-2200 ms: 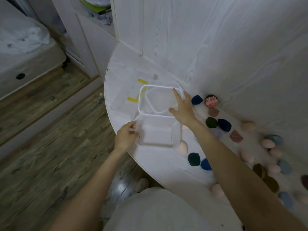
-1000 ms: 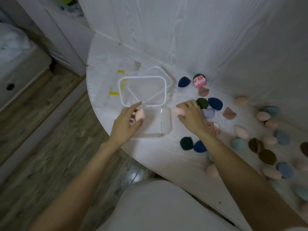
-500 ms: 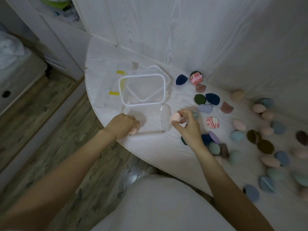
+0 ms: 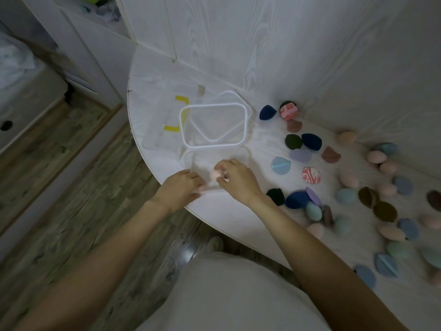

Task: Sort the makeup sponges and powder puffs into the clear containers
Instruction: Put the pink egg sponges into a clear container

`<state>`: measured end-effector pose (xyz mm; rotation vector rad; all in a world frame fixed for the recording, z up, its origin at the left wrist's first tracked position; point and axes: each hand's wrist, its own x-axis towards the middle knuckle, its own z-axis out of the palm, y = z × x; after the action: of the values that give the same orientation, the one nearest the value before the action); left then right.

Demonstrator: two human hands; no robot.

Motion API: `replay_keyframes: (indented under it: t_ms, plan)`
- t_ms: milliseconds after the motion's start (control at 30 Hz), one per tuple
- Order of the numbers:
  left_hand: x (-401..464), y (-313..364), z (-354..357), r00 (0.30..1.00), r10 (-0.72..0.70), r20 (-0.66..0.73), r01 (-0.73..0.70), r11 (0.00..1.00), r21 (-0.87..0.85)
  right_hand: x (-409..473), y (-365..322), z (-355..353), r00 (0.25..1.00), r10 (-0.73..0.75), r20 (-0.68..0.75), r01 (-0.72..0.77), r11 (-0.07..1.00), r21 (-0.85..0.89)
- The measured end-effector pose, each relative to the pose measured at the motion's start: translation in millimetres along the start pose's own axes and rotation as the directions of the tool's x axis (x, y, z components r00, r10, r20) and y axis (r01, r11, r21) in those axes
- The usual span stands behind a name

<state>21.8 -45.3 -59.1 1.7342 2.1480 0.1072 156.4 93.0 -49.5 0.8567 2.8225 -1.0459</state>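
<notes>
Now I pinch a peach sponge (image 4: 215,175) in my right hand (image 4: 238,180), ready to drop. Beside it, my left hand (image 4: 181,187) curls on the clear container (image 4: 191,161), steadying it.

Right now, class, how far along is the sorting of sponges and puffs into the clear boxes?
Barely begun. Done: a lid lies off beside the clear box at the table edge. In hand: both the left hand and right hand are at that box, with a pink sponge between them. Left: dozens lie loose, such as a light blue puff and a navy sponge.
</notes>
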Motion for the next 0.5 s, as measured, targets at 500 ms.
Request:
replay_keyframes:
  t_ms: [500]
  plan:
    - [11, 33, 15, 0.98, 0.039, -0.193, -0.026, 0.997, 0.071, -21, 16, -21, 0.994, -0.103, -0.043, 0.099, 0.991, -0.095]
